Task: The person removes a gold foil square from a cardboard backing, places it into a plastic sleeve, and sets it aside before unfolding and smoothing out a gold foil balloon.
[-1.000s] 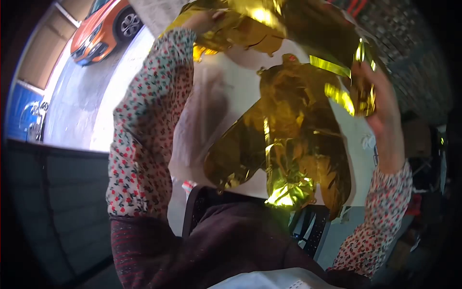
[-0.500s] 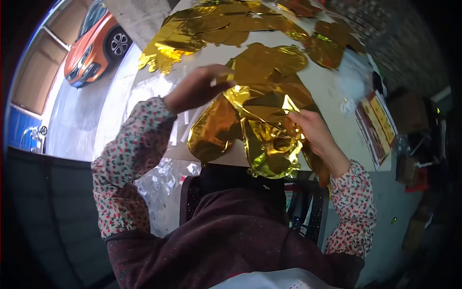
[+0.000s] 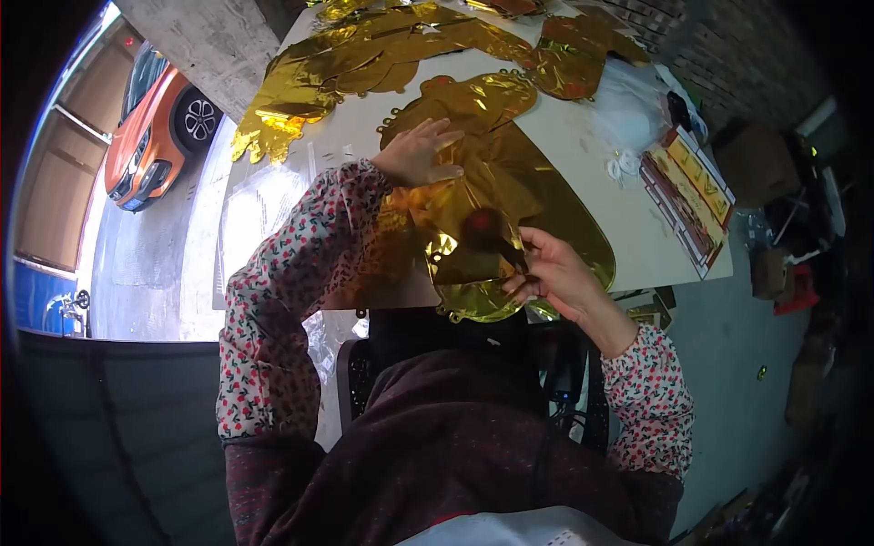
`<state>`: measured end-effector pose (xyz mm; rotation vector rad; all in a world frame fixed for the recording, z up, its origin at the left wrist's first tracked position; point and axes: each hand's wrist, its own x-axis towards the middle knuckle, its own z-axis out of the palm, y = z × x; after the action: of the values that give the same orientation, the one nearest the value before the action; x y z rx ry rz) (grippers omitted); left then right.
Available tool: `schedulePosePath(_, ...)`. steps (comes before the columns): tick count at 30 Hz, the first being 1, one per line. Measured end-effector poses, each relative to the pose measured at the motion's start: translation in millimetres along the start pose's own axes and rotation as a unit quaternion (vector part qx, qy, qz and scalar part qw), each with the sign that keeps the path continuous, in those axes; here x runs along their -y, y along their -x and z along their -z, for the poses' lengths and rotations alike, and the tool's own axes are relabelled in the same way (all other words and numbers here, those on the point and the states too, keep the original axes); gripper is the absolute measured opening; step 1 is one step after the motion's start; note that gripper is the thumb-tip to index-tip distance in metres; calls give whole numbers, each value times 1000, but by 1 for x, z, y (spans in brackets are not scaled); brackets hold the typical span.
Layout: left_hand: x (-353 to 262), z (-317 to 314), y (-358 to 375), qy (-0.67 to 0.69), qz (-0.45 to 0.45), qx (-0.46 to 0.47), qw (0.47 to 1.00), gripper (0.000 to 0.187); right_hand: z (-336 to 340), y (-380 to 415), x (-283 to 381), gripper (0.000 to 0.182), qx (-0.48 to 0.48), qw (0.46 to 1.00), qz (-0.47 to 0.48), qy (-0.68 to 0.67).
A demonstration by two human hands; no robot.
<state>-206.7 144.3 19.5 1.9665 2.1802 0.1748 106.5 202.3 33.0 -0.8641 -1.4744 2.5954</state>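
Note:
A large flat gold foil balloon [image 3: 546,191] with small tabs along its edge lies at the near side of the table, its lower edge hanging slightly over. On its upper left part rests my left hand [image 3: 419,153], fingers spread and holding nothing. At the lower right, my right hand [image 3: 560,278] has its thumb and fingers closed on a fold of the foil; its fingertips are partly lost in the dark reflections.
More flat gold foil pieces [image 3: 382,55] lie across the table's far side. Clear plastic [image 3: 628,105] and a colourful printed sheet [image 3: 690,196] are on the right. Transparent film [image 3: 273,200] lies at the left. An orange car [image 3: 150,132] stands beyond.
The crumpled foil has been spread flatter and wider. My left hand has come down onto it with fingers opened out. My right hand has shifted slightly left and lower.

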Motion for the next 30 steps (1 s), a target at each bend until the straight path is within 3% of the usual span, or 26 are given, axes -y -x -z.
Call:
schedulePosePath(6, 8, 3, 0, 9, -9, 25, 1000, 78, 1, 43, 0, 54, 2, 975, 35, 218)
schedulePosePath(10, 8, 4, 1, -7, -3, 25, 1000, 77, -1, 76, 2, 35, -15, 934, 18, 356)
schedulePosePath(11, 9, 3, -1, -13, 1, 18, 1000, 73, -3, 81, -1, 26, -50, 909, 85, 406)
schedulePosePath(14, 13, 5, -6, -10, -17, 27, 999, 71, -9, 90, -7, 22, -138, 820, 155, 533)
schedulePosePath(15, 15, 4, -4, -25, -23, 14, 999, 67, -9, 91, -11, 24, -129, 823, 108, 542)
schedulePosePath(18, 17, 0, -8, -30, -29, 6, 999, 61, 4, 87, -41, 24, -73, 911, -26, 405)
schedulePosePath(19, 16, -4, -6, -56, -46, -41, 997, 57, 9, 83, -67, 25, -72, 953, -8, 295)
schedulePosePath(21, 10, -2, -5, -26, -53, -60, 996, 57, 0, 73, -102, 21, -108, 987, 56, 108)
schedulePosePath(22, 9, -3, -3, -12, -57, -69, 996, 57, -11, 69, -113, 21, -122, 988, 93, 16)
schedulePosePath(25, 7, -8, -8, -13, -62, -77, 995, 57, -33, 54, -115, 20, -121, 976, 163, -79)
schedulePosePath(30, 3, 0, -2, 2, -34, -62, 997, 61, -49, 35, -114, 24, -179, 967, 142, -113)
